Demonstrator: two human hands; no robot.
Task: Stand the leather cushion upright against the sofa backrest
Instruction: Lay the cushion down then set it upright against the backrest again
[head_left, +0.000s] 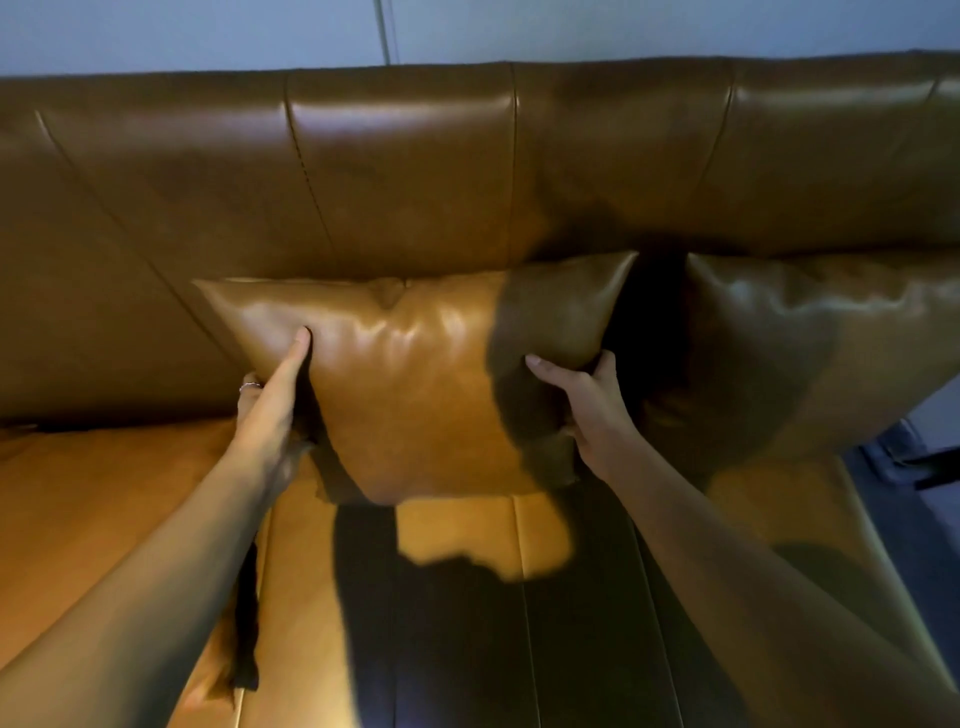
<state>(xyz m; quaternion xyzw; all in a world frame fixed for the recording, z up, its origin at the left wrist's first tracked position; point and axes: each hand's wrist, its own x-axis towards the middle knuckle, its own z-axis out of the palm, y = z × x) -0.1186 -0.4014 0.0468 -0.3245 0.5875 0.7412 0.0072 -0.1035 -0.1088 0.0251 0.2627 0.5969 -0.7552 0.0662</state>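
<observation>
A tan leather cushion (415, 379) stands upright in the middle of the view, its top edge touching the sofa backrest (363, 171). My left hand (272, 410) grips its left side, thumb pressed on the front face, a ring on one finger behind. My right hand (587, 405) grips its right side, thumb in front and fingers wrapped behind the edge. The cushion's lower edge sits just above the seat (457, 535); contact with the seat is hidden by shadow.
A second tan leather cushion (810, 353) leans against the backrest at the right, close to the held one. The seat stretches left and toward me. A dark strip (247, 623) lies in the seat seam at the left. Floor (919, 467) shows at the far right.
</observation>
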